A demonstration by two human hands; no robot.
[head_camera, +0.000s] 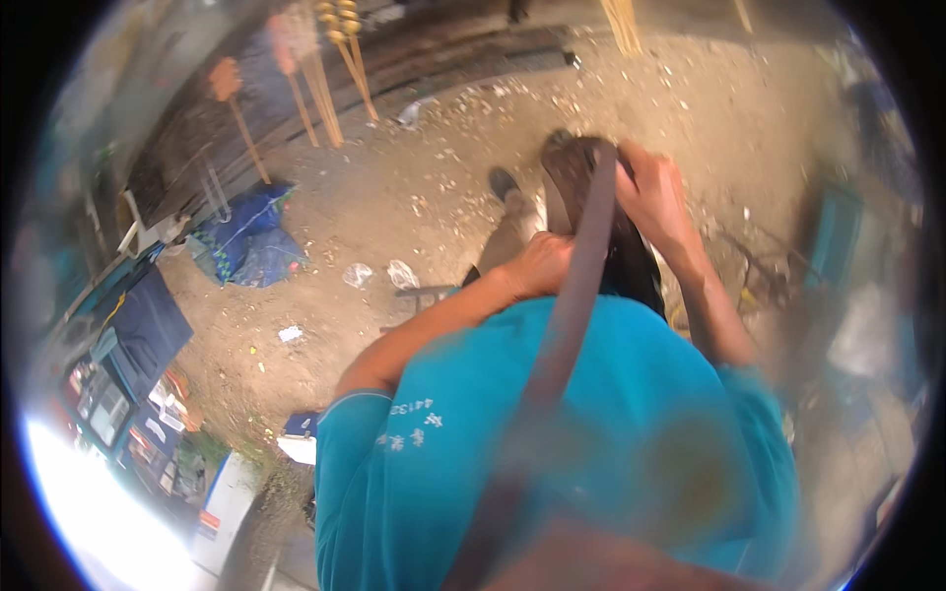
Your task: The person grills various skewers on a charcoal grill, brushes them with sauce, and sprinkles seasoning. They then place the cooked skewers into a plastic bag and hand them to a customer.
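A dark brown bag point(634, 262) hangs in front of my legs, and a broad brown strap point(584, 273) runs diagonally over my teal shirt to it. My right hand point(654, 188) grips the bag's far upper edge beside the strap end, with the thumb on the near side. My left hand point(541, 264) is at the bag's near left side, its fingers hidden behind the strap, so what it holds cannot be seen. My trouser legs and one grey shoe point(504, 182) show beyond the left forearm.
Several skewers of food point(225, 80) and bare sticks point(621, 26) stand or hang along a dark ledge point(473, 66) ahead. A blue woven sheet point(255, 236) lies on littered dirt ground point(421, 177). A blue-and-white box point(298, 437) is at left; a teal object point(835, 233) blurs at right.
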